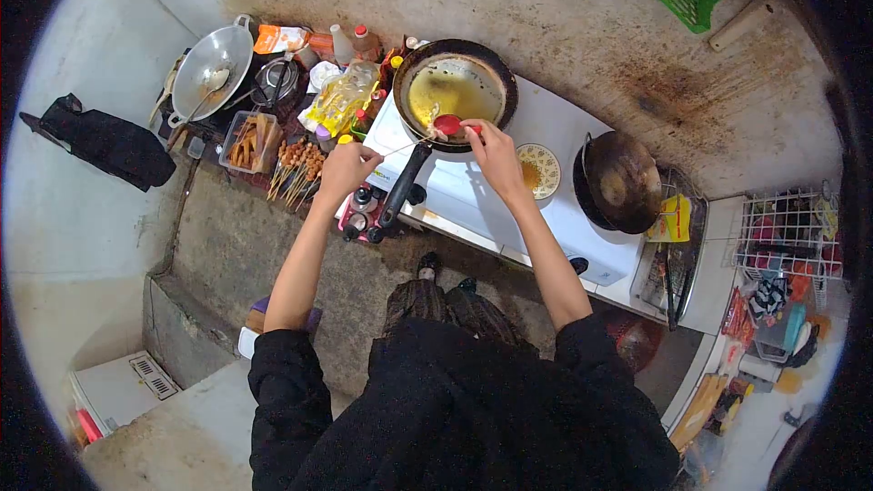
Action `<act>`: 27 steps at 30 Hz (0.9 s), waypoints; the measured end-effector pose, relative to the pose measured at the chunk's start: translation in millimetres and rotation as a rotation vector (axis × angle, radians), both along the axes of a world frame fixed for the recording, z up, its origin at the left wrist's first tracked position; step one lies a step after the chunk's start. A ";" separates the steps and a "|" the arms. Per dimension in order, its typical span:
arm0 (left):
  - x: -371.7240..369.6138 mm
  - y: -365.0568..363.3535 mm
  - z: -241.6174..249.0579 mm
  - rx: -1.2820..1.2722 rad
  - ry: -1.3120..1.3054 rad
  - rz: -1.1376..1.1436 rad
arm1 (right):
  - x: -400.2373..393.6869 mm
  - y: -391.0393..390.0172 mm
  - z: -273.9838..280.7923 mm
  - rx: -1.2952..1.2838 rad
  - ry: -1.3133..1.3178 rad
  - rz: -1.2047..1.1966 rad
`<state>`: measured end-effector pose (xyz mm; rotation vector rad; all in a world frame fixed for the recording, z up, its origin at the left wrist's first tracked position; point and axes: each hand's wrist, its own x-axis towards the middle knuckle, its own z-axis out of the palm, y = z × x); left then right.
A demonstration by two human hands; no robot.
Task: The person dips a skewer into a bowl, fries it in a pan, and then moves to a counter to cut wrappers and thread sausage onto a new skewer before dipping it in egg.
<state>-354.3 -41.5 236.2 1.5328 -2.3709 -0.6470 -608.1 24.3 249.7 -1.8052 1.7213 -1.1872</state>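
Note:
My left hand (349,172) pinches one end of a thin skewer (397,151), whose far end reaches the near rim of the frying pan (508,80). My right hand (494,157) is closed on a small red spoon (446,124), its bowl over the pan's near edge. Pale food lies around the skewer's tip beside the spoon; its kind cannot be made out. Yellowish oil (456,95) covers part of the pan's bottom. Between my hands the pan's black handle (406,184) points toward me. Just right of my right hand a patterned plate (548,166) holds an orange-brown liquid.
The pan sits on a white stove (573,227), with a dark wok (620,182) at its right. Left are bundled skewers of food (298,164), a plastic box (238,156), bottles (366,42) and a metal wok (229,47). A wire rack (787,227) stands far right.

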 end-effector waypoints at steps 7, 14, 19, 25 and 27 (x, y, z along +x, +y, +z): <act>3.0 8.0 -19.1 -0.034 0.114 0.054 | -9.7 -0.6 -2.0 -0.025 -0.072 -0.038; 1.6 13.6 -40.7 -0.107 0.189 0.199 | -27.0 -5.1 -2.8 -0.018 -0.129 -0.280; -1.3 13.7 -49.8 -0.157 0.203 0.245 | -25.4 -0.4 -8.3 -0.004 -0.148 -0.261; -8.5 12.3 -45.2 -0.226 0.208 0.242 | -26.8 5.0 -9.5 -0.044 -0.134 -0.284; -10.6 12.3 -43.5 -0.220 0.208 0.250 | -26.2 9.5 -1.6 -0.017 -0.175 -0.327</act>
